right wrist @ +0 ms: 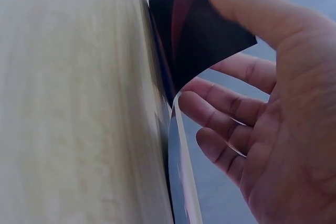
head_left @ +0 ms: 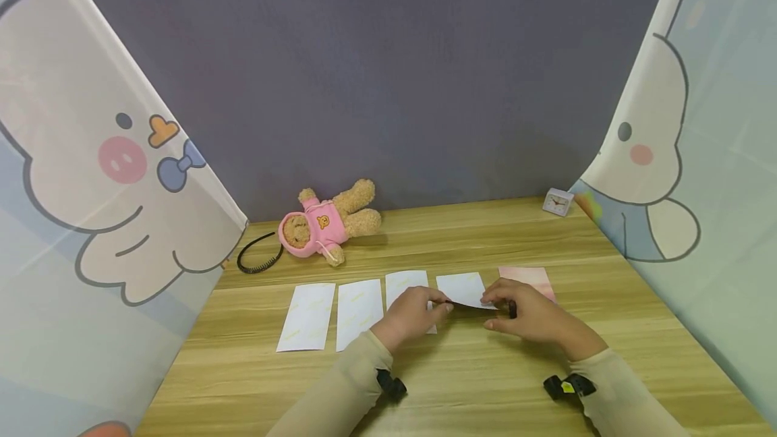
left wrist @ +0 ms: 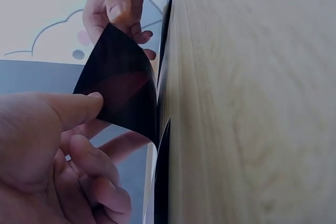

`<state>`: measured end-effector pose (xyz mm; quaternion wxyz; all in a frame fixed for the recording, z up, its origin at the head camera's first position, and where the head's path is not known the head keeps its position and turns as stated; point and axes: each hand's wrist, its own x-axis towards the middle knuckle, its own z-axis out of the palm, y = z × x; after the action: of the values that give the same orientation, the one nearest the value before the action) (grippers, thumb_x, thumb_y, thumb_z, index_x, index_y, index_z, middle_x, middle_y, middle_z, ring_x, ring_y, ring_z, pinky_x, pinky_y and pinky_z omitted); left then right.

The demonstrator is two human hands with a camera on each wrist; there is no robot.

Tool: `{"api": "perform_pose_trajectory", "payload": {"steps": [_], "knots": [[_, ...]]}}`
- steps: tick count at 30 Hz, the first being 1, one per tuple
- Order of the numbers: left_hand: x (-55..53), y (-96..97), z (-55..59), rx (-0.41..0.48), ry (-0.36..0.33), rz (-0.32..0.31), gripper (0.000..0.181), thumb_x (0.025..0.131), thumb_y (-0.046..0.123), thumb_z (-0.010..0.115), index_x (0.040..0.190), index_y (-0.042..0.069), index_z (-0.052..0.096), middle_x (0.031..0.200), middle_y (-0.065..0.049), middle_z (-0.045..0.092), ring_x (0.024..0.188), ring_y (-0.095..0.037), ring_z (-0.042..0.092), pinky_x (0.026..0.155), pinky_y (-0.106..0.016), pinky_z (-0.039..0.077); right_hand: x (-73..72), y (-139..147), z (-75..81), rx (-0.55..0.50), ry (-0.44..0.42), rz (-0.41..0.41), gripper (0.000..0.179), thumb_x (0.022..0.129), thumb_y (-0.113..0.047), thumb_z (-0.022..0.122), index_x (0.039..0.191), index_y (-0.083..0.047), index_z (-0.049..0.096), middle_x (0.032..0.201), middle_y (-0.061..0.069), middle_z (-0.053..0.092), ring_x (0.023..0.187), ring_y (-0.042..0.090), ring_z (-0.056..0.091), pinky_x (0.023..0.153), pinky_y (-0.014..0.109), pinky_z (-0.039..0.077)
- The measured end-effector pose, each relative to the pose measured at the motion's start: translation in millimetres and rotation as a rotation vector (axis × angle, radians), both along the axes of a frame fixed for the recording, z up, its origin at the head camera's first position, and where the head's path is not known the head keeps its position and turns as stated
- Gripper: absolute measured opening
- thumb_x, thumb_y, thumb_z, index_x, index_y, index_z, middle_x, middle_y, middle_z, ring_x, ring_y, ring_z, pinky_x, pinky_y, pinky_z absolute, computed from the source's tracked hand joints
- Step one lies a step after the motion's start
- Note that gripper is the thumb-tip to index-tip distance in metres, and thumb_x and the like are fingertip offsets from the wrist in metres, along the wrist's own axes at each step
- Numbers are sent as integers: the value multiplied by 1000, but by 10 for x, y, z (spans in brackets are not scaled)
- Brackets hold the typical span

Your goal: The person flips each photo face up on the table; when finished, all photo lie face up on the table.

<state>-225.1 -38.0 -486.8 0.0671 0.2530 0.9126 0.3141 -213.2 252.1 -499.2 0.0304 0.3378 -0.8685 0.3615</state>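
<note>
Both hands hold up the near edge of a white-backed print [head_left: 463, 288], whose other side is dark and glossy. My left hand [head_left: 411, 315] pinches the near left corner, thumb on the dark face [left wrist: 121, 72] and index finger behind. At the near right corner my right hand [head_left: 537, 315] pinches it likewise; in the right wrist view the other fingers [right wrist: 210, 114] are spread behind the sheet. The lifted part bows between the hands while its far part lies low at the table. Left of it lie more white-backed prints [head_left: 306, 315]; my left hand partly covers the nearest one.
A pinkish print [head_left: 528, 278] lies to the right, partly behind my right hand. At the back left are a teddy bear [head_left: 328, 221] in a pink hoodie and a black headband [head_left: 257, 265]. A small white clock [head_left: 557, 201] stands at the back right of the wooden table [head_left: 461, 383].
</note>
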Motion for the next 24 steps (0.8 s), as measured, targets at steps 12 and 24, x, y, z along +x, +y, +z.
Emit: {"api": "perform_pose_trajectory", "payload": {"steps": [12, 24], "knots": [[-25, -44, 29, 119, 58, -17, 32, 108, 42, 58, 110, 19, 80, 127, 3, 73, 92, -7, 68, 83, -30, 55, -17, -6, -3, -2, 82, -79, 34, 88, -5, 85, 118, -11, 72, 102, 0, 67, 81, 15, 62, 65, 28, 52], [-20, -69, 139, 208, 68, -23, 43, 111, 44, 52, 84, 13, 66, 63, 9, 43, 50, -6, 33, 48, -24, 33, -2, -21, 13, -40, 151, -102, 21, 87, 1, 83, 94, -13, 69, 88, -10, 55, 68, 12, 53, 58, 22, 44]]}}
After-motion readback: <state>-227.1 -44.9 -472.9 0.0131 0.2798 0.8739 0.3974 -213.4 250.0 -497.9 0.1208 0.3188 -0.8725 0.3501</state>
